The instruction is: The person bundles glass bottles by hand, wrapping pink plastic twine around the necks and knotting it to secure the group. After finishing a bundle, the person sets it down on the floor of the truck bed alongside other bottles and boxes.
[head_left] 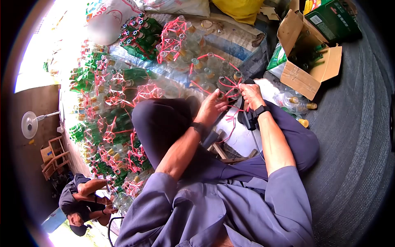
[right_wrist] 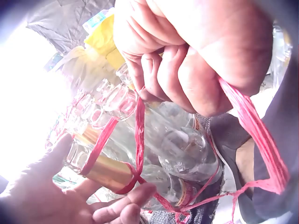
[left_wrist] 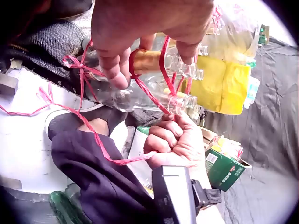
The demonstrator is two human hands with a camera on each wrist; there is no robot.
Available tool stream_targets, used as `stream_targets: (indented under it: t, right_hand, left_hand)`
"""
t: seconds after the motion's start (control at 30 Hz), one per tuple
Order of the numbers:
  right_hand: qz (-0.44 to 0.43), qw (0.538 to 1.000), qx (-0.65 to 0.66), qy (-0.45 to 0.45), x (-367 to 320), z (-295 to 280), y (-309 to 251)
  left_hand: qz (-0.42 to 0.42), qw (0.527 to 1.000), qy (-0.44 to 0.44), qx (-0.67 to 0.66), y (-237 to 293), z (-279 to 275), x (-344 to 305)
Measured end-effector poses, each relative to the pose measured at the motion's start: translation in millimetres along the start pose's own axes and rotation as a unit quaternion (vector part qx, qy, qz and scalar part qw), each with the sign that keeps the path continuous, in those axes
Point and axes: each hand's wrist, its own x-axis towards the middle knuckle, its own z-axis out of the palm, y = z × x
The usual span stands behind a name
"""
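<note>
My right hand (head_left: 252, 95) is curled tightly around pink plastic twine (left_wrist: 105, 151), a loose tail of it trailing from the fist. This fist is right at the mouths of a cluster of clear glass bottles (right_wrist: 175, 144), with strands of twine looped around their necks. My left hand (head_left: 213, 108) is on the cluster's other side, fingers loosely extended beside a gold-necked bottle (right_wrist: 110, 172). In the right wrist view, its thumb reaches the bottle's mouth, and its fingertips lie near the twine around the gold neck.
Many green and clear bottles bundled with pink twine (head_left: 117, 99) stand to the left. An open cardboard box (head_left: 302, 82) holds green bottles at right; loose clear bottles (head_left: 288, 101) lie beside my knee. Another person (head_left: 82, 197) sits at lower left, near a white fan (head_left: 29, 124).
</note>
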Motion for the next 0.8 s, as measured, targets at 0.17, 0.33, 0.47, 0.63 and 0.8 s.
stream_targets:
  t: [0.17, 0.33, 0.47, 0.63, 0.8]
  right_hand:
    - [-0.041, 0.999, -0.009, 0.014, 5.7, 3.4, 5.2]
    - [-0.044, 0.999, 0.000, 0.008, 9.4, 3.9, 8.3]
    - [-0.039, 0.999, 0.008, 0.004, 6.3, 3.1, 7.2]
    - [-0.049, 0.999, 0.000, 0.015, 8.7, 3.8, 10.0]
    - [-0.051, 0.999, -0.003, 0.016, 12.3, 2.9, 13.5]
  left_hand:
    - [0.012, 1.000, 0.000, 0.004, 4.4, 1.0, -1.0]
    - [0.024, 0.999, 0.020, 0.027, 7.1, 4.4, -4.9]
    - [0.054, 0.995, 0.024, 0.077, 9.4, 11.6, -11.2]
    - [0.118, 0.979, 0.054, 0.158, 10.3, 17.4, -15.3]
    - [0.130, 0.973, 0.075, 0.173, 9.1, 15.8, -12.9]
